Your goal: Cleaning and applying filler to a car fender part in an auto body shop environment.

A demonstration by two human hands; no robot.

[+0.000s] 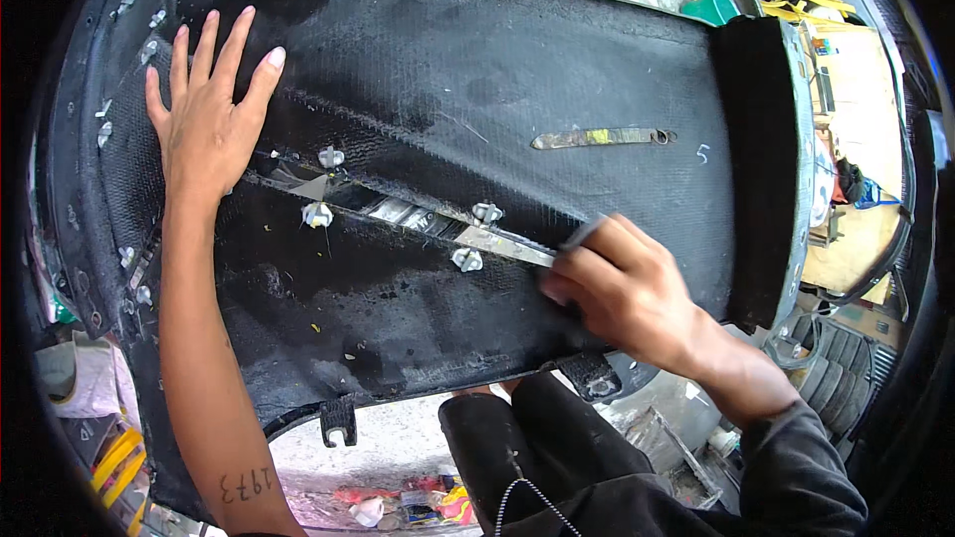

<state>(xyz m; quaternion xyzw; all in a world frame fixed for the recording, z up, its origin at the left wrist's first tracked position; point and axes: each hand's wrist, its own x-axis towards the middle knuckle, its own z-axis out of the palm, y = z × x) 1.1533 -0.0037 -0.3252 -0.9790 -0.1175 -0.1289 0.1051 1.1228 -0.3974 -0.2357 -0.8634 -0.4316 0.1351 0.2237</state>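
Note:
A large black panel with a woven-looking surface lies in front of me. My left hand rests flat on its left part, fingers spread. Along a narrow slanting slot in the panel sit several silvery metal fasteners. At the slot's right end my right hand is closed, smeared by motion. A grey edge shows at its fingers; what it grips is unclear. A pale strip runs from the slot toward these fingers; I cannot tell whether it is a blade or part of the slot.
A worn flat metal strip with a hooked end lies on the panel, beyond my right hand. At the far right stands a wooden board with tools on it. A green container is behind the panel. Colourful litter lies on the floor below.

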